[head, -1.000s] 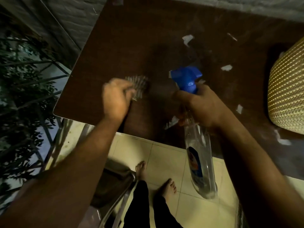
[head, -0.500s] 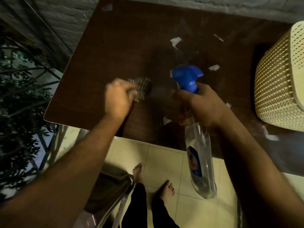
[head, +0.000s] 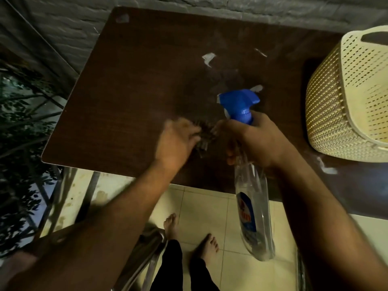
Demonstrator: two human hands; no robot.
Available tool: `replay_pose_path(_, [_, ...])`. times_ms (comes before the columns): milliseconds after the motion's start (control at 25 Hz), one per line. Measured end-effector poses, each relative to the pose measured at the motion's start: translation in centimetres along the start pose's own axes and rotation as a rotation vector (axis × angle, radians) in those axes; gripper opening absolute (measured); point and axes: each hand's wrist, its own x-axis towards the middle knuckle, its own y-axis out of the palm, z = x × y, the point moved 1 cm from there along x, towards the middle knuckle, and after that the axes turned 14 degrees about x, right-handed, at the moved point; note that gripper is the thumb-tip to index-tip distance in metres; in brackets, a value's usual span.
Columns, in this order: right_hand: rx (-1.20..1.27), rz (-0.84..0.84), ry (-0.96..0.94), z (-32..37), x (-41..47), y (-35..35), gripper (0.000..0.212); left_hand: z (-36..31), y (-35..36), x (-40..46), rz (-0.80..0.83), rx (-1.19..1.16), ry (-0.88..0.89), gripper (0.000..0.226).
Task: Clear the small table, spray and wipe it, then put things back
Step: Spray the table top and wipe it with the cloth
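Note:
The small table point(head: 130, 97) has a dark brown wood-grain top with torn white patches. My left hand point(head: 177, 141) grips a small grey striped cloth point(head: 204, 134) and presses it on the table near the front edge; the hand is motion-blurred. My right hand point(head: 258, 141) holds a clear spray bottle point(head: 255, 215) by its neck, just right of the cloth. The bottle's blue trigger head point(head: 239, 103) points over the table and its body hangs down past the front edge.
A cream perforated plastic basket point(head: 346, 106) stands on the table's right side. A grey brick wall point(head: 231, 5) runs behind. Railing and foliage point(head: 23, 122) lie to the left. Below are pale floor tiles point(head: 210, 208), my bare feet and a metal chair frame point(head: 147, 255).
My left hand has swept the cloth to the right, close to the right hand. The view has shifted, bringing more of the basket into sight. The bottle stays held in place.

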Motion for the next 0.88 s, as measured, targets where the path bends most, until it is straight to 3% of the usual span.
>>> replay_pose_path(80, [-0.027, -0.004, -0.011, 0.1, -0.4, -0.1, 0.015, -2.0, 0.3, -6.4, 0.083, -0.058, 0.212, 0.025])
replay_pose_path(160, [-0.005, -0.005, 0.004, -0.1, -0.9, -0.5, 0.015, 1.1, -0.3, -9.5, 0.014, -0.083, 0.225, 0.025])
replay_pose_path(320, [0.023, -0.021, 0.010, -0.4, -1.2, -0.6, 0.016, 8.1, -1.1, 0.0, -0.097, 0.077, -0.033, 0.024])
replay_pose_path(400, [0.027, -0.022, 0.015, -0.4, -1.0, -0.2, 0.016, 6.3, -1.1, 3.9, -0.114, 0.078, -0.122, 0.026])
replay_pose_path(480, [0.022, -0.019, 0.003, -0.4, -0.9, 0.0, 0.015, 1.5, -0.2, 2.0, -0.028, 0.099, 0.001, 0.026])
replay_pose_path(560, [0.013, -0.037, -0.008, -0.4, -0.9, -0.1, 0.016, -2.2, 0.8, -4.7, 0.085, 0.051, 0.272, 0.026])
replay_pose_path(680, [0.046, -0.070, 0.017, -0.8, -0.7, -1.1, 0.016, 0.6, 0.9, -9.4, 0.044, -0.101, 0.400, 0.028])
replay_pose_path(720, [0.055, -0.072, 0.027, -0.9, -0.5, -1.3, 0.016, 2.5, 0.8, -7.2, -0.010, -0.052, 0.369, 0.027])
replay_pose_path(880, [0.059, -0.082, 0.031, -0.5, 0.5, -1.3, 0.017, 7.7, -0.8, 7.8, -0.153, 0.059, -0.060, 0.022])
